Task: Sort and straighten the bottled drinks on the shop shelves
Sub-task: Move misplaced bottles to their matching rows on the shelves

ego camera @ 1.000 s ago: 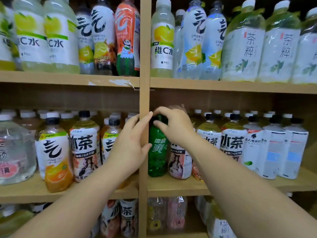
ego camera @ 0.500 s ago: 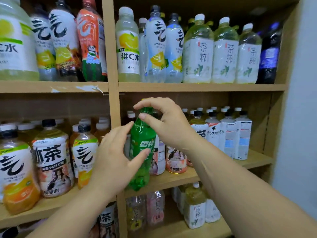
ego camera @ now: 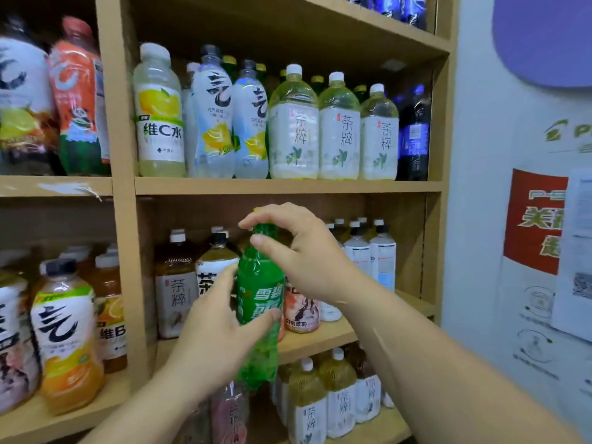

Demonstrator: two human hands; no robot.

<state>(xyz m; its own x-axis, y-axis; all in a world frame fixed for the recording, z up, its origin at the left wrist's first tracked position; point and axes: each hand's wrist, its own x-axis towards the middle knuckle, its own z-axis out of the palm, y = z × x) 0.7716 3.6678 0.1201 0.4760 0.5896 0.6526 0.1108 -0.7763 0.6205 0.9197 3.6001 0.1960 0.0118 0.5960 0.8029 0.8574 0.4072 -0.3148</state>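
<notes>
Green bottle [ego camera: 260, 302]: centre of frame, upright, held in the air in front of the middle shelf [ego camera: 320, 339]. Its base hangs below the shelf's front edge, so it rests on nothing.

Hands: left hand [ego camera: 217, 328] wraps the labelled body from the frame-left side, with the thumb across the label. Right hand [ego camera: 307, 251] comes in from above and curls thumb and fingers round the neck. Both grip the bottle.

Step (judgement): sorting. It is the only green bottle in sight, taken out from among pale tea bottles [ego camera: 174, 283], so it is probably being re-homed. No matching row is visible.

Next move needs a free slot with like stock. Then set the base down flat with the label facing out, without knocking the close-packed neighbours.

Materials: the bottle is translucent green plastic with a narrow neck, a waisted and ribbed lower body, and a glossy label with white characters. A sliver of yellow at the top is probably the cap. The upper row [ego camera: 294, 129] holds rounder, clear bottles with white caps. A dark bottle [ego camera: 413, 133] stands at that row's right end. The shelves are pale wood-look board.
</notes>
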